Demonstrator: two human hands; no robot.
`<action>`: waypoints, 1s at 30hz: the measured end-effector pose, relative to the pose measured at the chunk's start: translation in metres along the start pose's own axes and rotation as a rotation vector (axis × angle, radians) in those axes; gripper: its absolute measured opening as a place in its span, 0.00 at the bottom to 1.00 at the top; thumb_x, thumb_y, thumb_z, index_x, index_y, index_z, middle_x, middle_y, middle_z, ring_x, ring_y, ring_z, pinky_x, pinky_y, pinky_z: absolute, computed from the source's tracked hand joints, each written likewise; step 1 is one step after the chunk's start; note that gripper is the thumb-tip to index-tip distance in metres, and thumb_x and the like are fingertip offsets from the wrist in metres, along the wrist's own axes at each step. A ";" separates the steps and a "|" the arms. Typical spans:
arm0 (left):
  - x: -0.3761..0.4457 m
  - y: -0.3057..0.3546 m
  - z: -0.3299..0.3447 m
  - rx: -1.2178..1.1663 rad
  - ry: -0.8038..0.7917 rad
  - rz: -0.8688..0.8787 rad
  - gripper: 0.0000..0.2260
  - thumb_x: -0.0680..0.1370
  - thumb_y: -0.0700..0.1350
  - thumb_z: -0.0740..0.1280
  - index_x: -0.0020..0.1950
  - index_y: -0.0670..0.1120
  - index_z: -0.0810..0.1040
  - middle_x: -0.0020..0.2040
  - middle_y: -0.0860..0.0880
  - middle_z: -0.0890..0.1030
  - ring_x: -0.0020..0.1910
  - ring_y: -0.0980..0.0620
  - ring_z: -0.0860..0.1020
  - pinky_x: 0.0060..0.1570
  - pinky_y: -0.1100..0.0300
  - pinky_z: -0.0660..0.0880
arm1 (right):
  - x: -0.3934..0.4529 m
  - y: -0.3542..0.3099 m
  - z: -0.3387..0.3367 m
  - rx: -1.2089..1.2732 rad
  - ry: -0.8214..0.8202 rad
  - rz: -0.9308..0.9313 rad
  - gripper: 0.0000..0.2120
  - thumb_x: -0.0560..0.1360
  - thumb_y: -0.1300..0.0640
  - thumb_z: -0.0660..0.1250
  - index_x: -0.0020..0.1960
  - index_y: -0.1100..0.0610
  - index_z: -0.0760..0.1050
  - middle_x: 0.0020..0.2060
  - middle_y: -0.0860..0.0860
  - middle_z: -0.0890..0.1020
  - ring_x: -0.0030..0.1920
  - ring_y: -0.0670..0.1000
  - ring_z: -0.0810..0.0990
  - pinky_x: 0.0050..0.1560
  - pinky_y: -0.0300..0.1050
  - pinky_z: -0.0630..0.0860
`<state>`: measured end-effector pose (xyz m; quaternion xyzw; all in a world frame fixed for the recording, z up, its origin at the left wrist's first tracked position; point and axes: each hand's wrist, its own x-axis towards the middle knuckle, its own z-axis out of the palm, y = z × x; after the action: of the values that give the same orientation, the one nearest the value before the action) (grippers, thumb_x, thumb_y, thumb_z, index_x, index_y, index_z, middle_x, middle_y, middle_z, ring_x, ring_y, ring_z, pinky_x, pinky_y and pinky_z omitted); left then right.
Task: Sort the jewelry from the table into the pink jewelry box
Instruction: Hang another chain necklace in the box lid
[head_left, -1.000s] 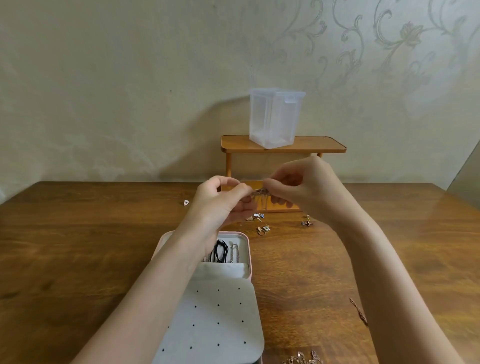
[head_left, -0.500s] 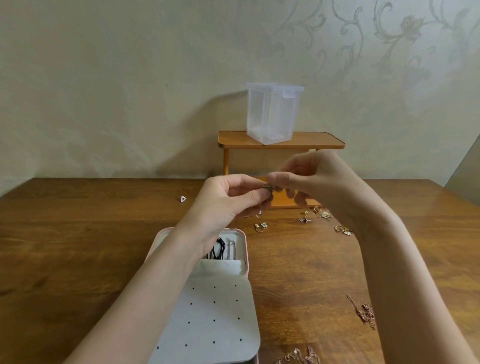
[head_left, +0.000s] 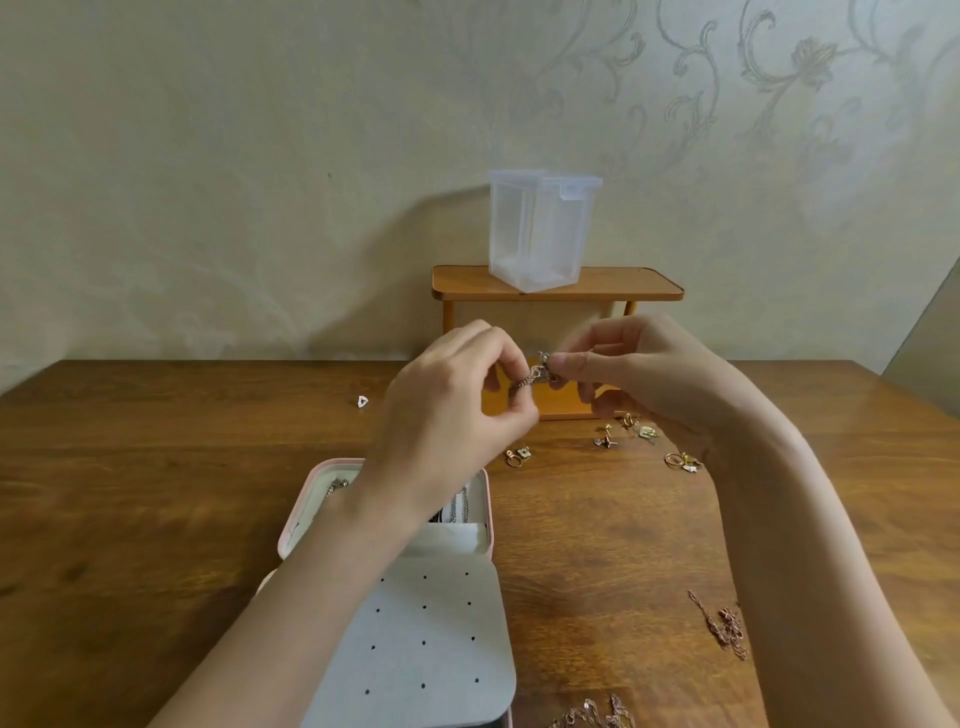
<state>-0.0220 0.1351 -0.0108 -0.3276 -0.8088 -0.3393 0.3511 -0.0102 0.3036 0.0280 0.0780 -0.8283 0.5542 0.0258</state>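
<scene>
Above the table, my left hand (head_left: 457, 400) and my right hand (head_left: 639, 374) both pinch a small rose-gold chain piece (head_left: 535, 374) between their fingertips. Below my left forearm lies the pink jewelry box (head_left: 301, 514), open, with chains in its far compartment and a white perforated flap (head_left: 426, 644) folded toward me. Loose rings and earrings (head_left: 519, 456) lie on the wooden table (head_left: 156, 493) beyond the box, with more jewelry (head_left: 681, 461) under my right wrist. A rose-gold chain (head_left: 722, 626) lies at the right, another chain (head_left: 597, 717) at the near edge.
A small orange wooden shelf (head_left: 556, 283) stands against the wall and carries a clear plastic container (head_left: 540, 228). A tiny silver triangle piece (head_left: 362, 401) lies alone left of my hands.
Both hands stayed together pinching the chain piece and rose slightly; the view tilted, revealing more rings under my right wrist.
</scene>
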 end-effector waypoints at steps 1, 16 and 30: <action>0.000 0.001 -0.001 -0.118 -0.004 -0.082 0.02 0.70 0.45 0.66 0.38 0.48 0.75 0.35 0.57 0.74 0.36 0.59 0.73 0.36 0.71 0.69 | -0.001 -0.001 -0.001 -0.001 -0.021 -0.001 0.05 0.72 0.58 0.70 0.38 0.57 0.80 0.33 0.51 0.81 0.32 0.45 0.74 0.31 0.36 0.72; 0.004 0.004 -0.009 -0.622 -0.260 -0.391 0.06 0.75 0.40 0.67 0.40 0.48 0.72 0.33 0.54 0.78 0.36 0.55 0.75 0.44 0.59 0.72 | -0.001 -0.003 -0.005 0.297 0.023 -0.028 0.05 0.72 0.62 0.68 0.39 0.63 0.78 0.33 0.55 0.81 0.29 0.47 0.74 0.27 0.34 0.72; 0.004 0.000 -0.010 -0.308 -0.017 -0.205 0.06 0.71 0.43 0.71 0.38 0.52 0.75 0.37 0.57 0.76 0.38 0.59 0.72 0.40 0.73 0.67 | 0.000 -0.003 0.009 0.358 -0.087 -0.014 0.02 0.71 0.65 0.68 0.40 0.61 0.76 0.31 0.54 0.80 0.28 0.45 0.72 0.25 0.35 0.70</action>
<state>-0.0202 0.1287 -0.0027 -0.2964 -0.7793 -0.4905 0.2534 -0.0094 0.2944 0.0272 0.1108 -0.7162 0.6888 -0.0206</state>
